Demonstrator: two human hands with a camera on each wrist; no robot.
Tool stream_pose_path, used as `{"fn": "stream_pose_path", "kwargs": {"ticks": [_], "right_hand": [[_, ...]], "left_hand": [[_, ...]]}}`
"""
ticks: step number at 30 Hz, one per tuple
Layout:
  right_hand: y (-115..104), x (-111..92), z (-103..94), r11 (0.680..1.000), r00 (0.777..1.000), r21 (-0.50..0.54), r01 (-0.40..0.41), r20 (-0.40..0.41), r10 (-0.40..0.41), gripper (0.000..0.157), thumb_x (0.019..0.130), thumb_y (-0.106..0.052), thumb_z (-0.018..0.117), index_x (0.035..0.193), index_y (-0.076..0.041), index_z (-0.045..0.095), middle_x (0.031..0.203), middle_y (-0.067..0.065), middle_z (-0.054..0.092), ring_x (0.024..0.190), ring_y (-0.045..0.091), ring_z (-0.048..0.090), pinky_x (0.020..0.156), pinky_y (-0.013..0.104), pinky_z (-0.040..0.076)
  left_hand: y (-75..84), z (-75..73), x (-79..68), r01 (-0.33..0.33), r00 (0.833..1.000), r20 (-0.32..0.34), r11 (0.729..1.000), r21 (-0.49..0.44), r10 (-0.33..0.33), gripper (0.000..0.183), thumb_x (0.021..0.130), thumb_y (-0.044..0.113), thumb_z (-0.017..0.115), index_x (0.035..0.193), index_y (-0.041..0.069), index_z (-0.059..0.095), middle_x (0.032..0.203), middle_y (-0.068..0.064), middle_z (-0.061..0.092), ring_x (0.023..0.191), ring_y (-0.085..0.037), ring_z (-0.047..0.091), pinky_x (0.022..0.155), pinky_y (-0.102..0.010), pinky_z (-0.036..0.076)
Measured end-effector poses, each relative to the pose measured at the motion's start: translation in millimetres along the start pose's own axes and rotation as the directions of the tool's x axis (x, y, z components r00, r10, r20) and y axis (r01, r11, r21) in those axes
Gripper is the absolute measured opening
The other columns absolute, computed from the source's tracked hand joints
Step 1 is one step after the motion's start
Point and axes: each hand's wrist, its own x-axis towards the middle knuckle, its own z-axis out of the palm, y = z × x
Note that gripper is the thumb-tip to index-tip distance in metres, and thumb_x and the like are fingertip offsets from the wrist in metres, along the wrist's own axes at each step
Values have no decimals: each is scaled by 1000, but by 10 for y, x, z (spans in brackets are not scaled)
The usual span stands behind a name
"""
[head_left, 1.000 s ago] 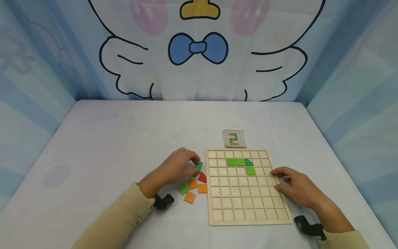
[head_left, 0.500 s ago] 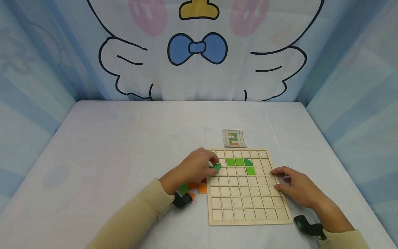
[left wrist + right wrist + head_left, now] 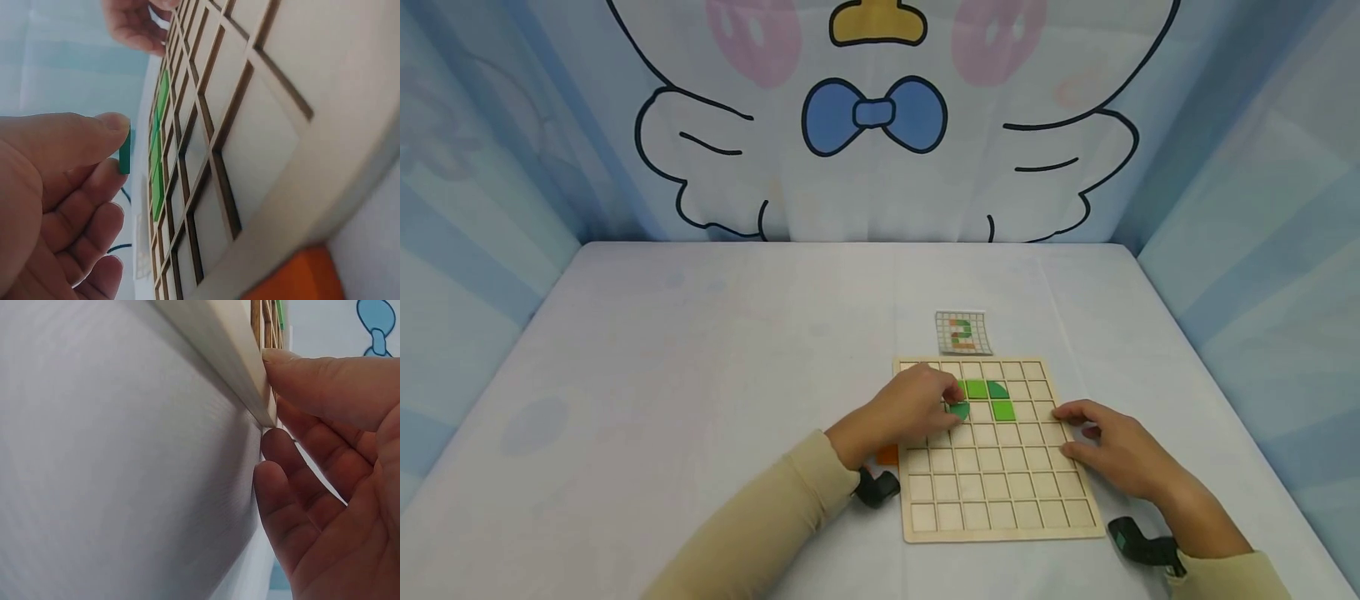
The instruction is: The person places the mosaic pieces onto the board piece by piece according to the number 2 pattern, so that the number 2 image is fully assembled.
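My left hand (image 3: 917, 406) pinches a dark green quarter-round tile (image 3: 960, 411) between thumb and fingers, just over the upper left part of the wooden grid board (image 3: 988, 533). In the left wrist view the tile (image 3: 125, 155) is seen edge-on, apart from the board. Light green square tiles (image 3: 976, 390) and another dark green quarter-round tile (image 3: 997, 390) lie in the grid; one square is partly hidden by my fingers. A further light green square (image 3: 1003, 411) sits a row lower. My right hand (image 3: 1112, 446) holds the board's right edge with thumb and fingers.
A small printed pattern card (image 3: 962, 333) lies just behind the board. An orange tile (image 3: 887, 455) shows at the board's left edge; the other loose tiles are hidden behind my left arm. White cloth covers the table (image 3: 700, 333), with a printed curtain behind.
My left hand has carried the dark green quarter-round tile rightward from the loose pile to over the board. My right hand stays at the board's edge.
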Motion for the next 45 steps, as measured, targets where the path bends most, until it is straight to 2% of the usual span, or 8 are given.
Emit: {"fn": "stream_pose_path", "kwargs": {"ticks": [11,18,24,28,35,45], "right_hand": [[2,3,-9,1000,1000,-1,5,-3,-5,41,91,-15,73,129,-4,61,128,17,61,107,35,61,89,53,48],[-2,0,-15,1000,1000,6,18,7,-18,40,92,-14,72,129,-2,60,127,17,62,109,35,61,91,51,48],[1,3,-12,999,999,-2,33,-1,-33,40,92,-15,72,128,-2,60,127,15,63,109,33,61,90,48,48],[0,3,-14,999,999,-2,35,-4,-36,39,92,-15,72,128,-3,61,127,14,63,109,32,61,90,48,48],[-5,1,-13,1000,1000,7,24,3,-24,40,92,-15,72,129,-3,60,127,16,62,109,34,61,91,51,48],[-7,0,-21,999,999,-2,37,-1,-37,39,92,-14,71,128,-2,60,127,15,63,108,33,62,90,50,48]], "left_hand": [[108,123,98,-22,999,29,1000,-5,22,23,92,19,72,114,13,74,105,7,71,99,-7,61,84,-19,46],[215,224,180,-68,997,45,997,39,67,21,91,18,73,111,14,74,104,7,71,93,-6,59,80,-17,45],[296,297,243,-70,995,72,995,73,65,15,91,18,74,106,15,75,96,11,68,85,-3,56,76,-15,43],[311,338,268,-61,996,75,992,107,53,14,91,20,73,105,17,75,93,13,67,85,-3,55,77,-15,43],[361,362,283,-79,994,92,983,163,65,19,91,24,74,109,18,75,97,14,69,90,-3,58,80,-14,43],[397,394,316,-99,994,61,971,216,88,8,91,22,73,99,20,75,86,14,65,82,-5,53,75,-16,42]]}}
